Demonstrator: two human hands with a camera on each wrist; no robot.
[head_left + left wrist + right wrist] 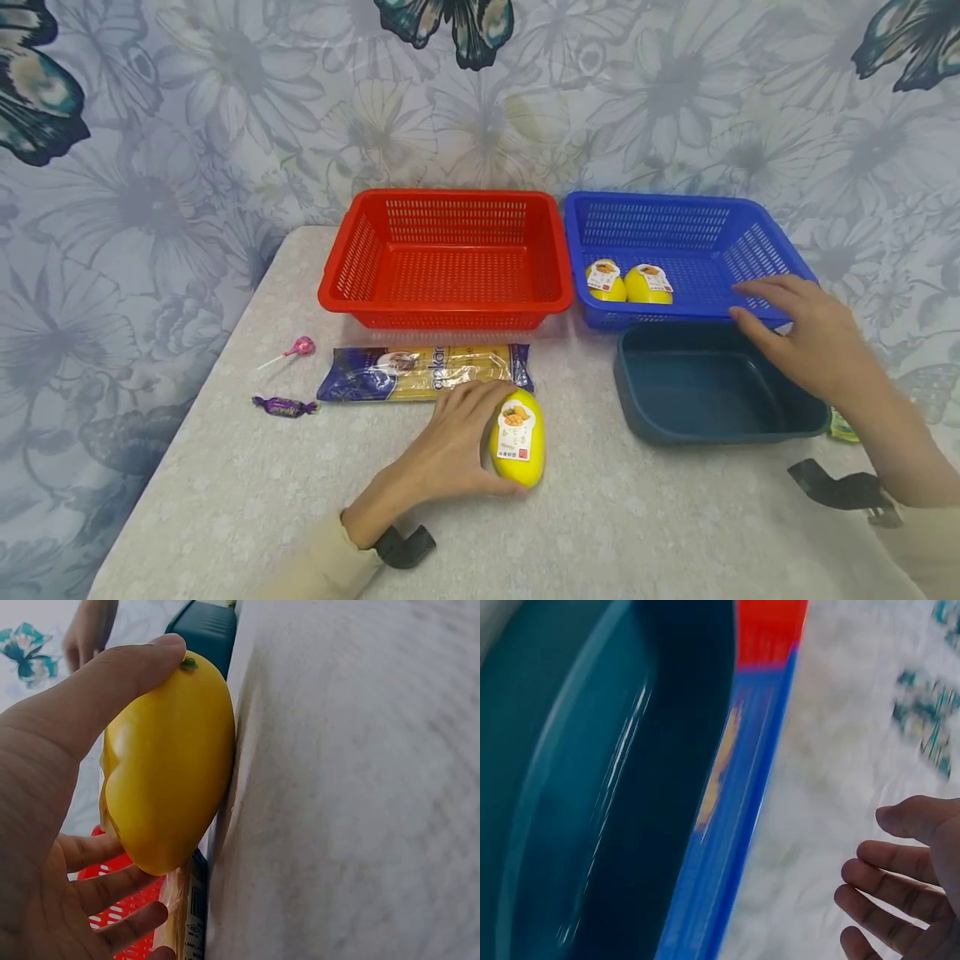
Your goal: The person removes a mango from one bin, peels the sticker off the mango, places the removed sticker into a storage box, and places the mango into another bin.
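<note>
My left hand (pixel 457 442) grips a yellow mango-shaped container (pixel 517 437) with a white label, standing on the table (pixel 247 500) near its middle. In the left wrist view the thumb and fingers (pixel 112 889) curl round the yellow container (pixel 169 772). My right hand (pixel 795 333) hovers with relaxed fingers over the near rim of the blue basket (pixel 742 233), above the dark teal tub (pixel 712 383), holding nothing. The blue basket holds two more yellow containers (pixel 626 282). In the blurred right wrist view the fingers (pixel 885 881) are spread beside the blue basket (pixel 739 825) and tub (pixel 577 787).
An empty red basket (pixel 450 258) stands left of the blue one. A spaghetti packet (pixel 423 371) lies just behind my left hand. A pink lollipop (pixel 300 347) and a purple wrapped sweet (pixel 283 406) lie at the left. A floral backdrop rises behind.
</note>
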